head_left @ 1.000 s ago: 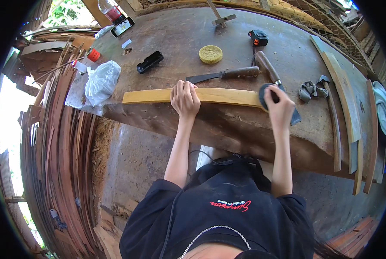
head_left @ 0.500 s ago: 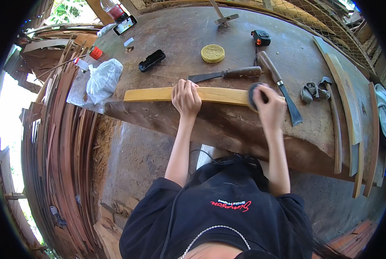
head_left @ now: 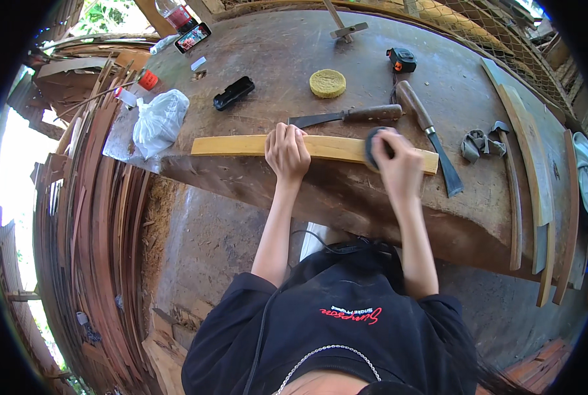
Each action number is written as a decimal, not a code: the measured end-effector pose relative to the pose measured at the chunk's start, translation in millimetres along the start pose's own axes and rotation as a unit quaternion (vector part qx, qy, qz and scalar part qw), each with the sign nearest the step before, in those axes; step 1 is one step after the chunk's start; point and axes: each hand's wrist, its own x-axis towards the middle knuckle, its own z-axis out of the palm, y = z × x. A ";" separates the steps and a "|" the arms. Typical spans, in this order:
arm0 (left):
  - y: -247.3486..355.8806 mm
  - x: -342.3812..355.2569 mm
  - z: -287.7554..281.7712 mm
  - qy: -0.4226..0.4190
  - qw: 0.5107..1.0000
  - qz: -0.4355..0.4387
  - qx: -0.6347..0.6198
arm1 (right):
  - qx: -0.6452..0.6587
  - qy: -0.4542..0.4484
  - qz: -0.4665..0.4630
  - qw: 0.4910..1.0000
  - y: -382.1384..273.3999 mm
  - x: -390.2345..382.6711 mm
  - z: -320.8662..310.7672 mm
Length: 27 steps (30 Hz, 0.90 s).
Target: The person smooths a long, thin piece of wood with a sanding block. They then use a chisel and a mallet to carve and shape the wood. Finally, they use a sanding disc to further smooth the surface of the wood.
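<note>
A long, yellowish wooden strip lies along the near edge of the workbench. My left hand is closed over its middle and presses it against the bench. My right hand, slightly blurred, grips a dark round pad that rests on the strip's right part. The strip's right end shows past that hand. Just beyond the strip lies a blade with a wooden handle. A second wooden-handled blade lies to the right of my right hand. Farther back is a round yellow pad.
On the workbench are a tape measure, a black case, a white plastic bag, a phone and a wooden marking gauge. A grey crumpled cloth and long boards lie at right. Stacked strips stand left.
My right hand has slid the dark pad leftward along the strip, uncovering the strip's right end. My left hand keeps its hold on the middle.
</note>
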 end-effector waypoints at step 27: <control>1.5 2.4 2.2 -0.013 1.000 -0.008 0.010 | 0.038 -0.020 -0.014 0.999 -36.6 -3.5 60.8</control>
